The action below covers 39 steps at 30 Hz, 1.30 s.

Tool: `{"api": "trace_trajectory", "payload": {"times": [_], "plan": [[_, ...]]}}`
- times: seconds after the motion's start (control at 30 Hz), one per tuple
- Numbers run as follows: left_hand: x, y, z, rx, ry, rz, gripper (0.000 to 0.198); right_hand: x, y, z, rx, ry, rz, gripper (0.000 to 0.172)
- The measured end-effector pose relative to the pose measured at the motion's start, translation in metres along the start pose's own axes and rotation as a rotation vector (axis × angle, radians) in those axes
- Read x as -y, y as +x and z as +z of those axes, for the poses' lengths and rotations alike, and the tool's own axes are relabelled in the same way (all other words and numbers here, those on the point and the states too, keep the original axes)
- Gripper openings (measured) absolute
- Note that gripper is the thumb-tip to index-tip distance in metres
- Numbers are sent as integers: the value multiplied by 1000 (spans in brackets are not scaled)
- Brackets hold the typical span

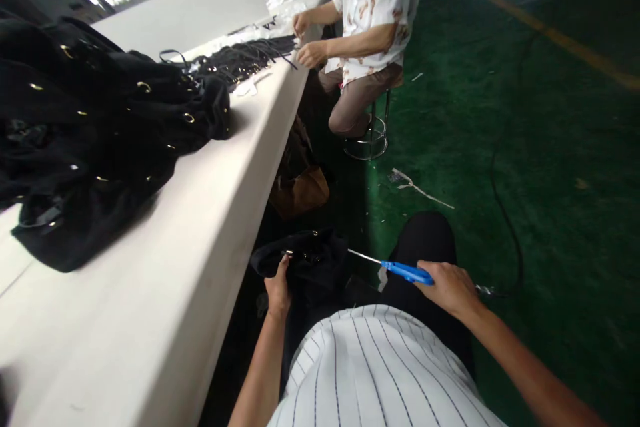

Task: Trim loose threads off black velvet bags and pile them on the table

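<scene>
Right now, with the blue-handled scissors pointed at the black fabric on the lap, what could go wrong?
1. The blue-handled metal scissors in the right hand point their thin blades toward the left hand gripping the black fabric piece; a slip might nick fingers.
2. The fabric is held low beside the long white table, in shadow, so a cut could stray.

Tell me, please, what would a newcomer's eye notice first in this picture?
First, the blue scissors in the right hand, low in the middle, pointing at a black fabric piece gripped by the left hand. Then the heap of black fabric with gold rings on the white table, at left.
</scene>
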<state>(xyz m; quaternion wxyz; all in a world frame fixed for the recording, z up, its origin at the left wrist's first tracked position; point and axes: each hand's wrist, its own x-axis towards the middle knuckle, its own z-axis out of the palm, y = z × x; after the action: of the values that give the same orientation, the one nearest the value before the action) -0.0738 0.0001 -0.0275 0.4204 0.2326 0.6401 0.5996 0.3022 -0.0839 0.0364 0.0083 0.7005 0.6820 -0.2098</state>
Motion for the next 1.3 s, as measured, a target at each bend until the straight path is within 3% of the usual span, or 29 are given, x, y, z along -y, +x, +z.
{"api": "trace_trajectory", "payload": {"times": [0.17, 0.3, 0.37, 0.5, 0.63, 0.7, 0.83, 0.93, 1.1, 1.3], "plan": [[-6, -4, 13, 80, 92, 82, 49, -5, 9, 2, 40, -1, -31, 11], [-22, -2, 16, 158, 360, 219, 46, -14, 18, -2, 17, -26, 56, 15], [-34, 0, 12, 299, 542, 387, 37, -20, 23, -5, 43, -14, 16, 15], [-52, -10, 11, 700, 883, 805, 18, -23, 33, -17, 39, -7, 58, 14], [-51, -39, 30, 1086, 1023, 901, 19, 4, 39, -33, 21, 40, -66, 15], [-44, -53, 43, 1182, 1031, 903, 16, 20, 41, -40, 31, 44, -152, 14], [-33, -64, 52, 1176, 1045, 913, 18, 27, 46, -50, 31, -44, -125, 14], [-33, -66, 41, 1146, 1053, 921, 22, 14, 46, -54, 38, -98, -30, 14], [-32, -73, 18, 1047, 1027, 978, 17, 2, 32, -54, 116, -114, -56, 14], [-22, -78, 10, 1008, 1008, 1001, 20, 6, 32, -51, 116, -96, -116, 12]]}}
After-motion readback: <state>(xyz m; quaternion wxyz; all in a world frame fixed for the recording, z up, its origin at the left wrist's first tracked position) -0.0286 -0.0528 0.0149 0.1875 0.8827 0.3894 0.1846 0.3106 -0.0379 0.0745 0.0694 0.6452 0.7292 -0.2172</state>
